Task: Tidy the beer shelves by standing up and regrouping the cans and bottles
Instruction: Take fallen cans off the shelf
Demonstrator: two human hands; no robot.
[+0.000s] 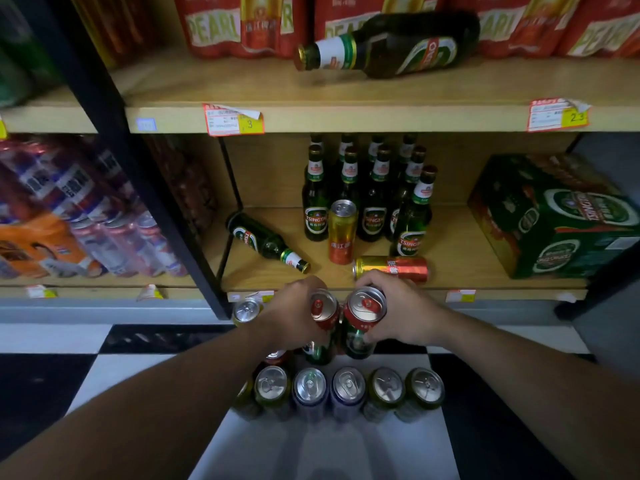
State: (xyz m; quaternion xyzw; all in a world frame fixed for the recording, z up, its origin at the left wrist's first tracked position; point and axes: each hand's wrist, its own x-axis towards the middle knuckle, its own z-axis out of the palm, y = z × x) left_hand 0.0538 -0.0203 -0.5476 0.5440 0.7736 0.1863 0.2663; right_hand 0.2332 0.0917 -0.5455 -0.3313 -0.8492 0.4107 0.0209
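Observation:
My left hand (294, 311) grips a red-and-green can (323, 315) and my right hand (403, 311) grips another like it (363, 318), both held side by side just in front of the lower shelf (485, 254). On that shelf several green bottles (375, 202) stand in a group, with a gold-and-red can (342, 233) upright among them. One gold-and-red can (393, 268) lies on its side near the edge, and a green bottle (268, 242) lies to the left. Another bottle (388, 46) lies on the upper shelf. A row of upright cans (346, 389) stands on the floor below my hands.
A green beer carton (557, 216) fills the lower shelf's right end. Red multipacks (242, 26) line the upper shelf's back. A black upright post (138, 168) separates a left bay of shrink-wrapped cans (104, 216). One lone can (246, 310) stands on the checkered floor by the shelf base.

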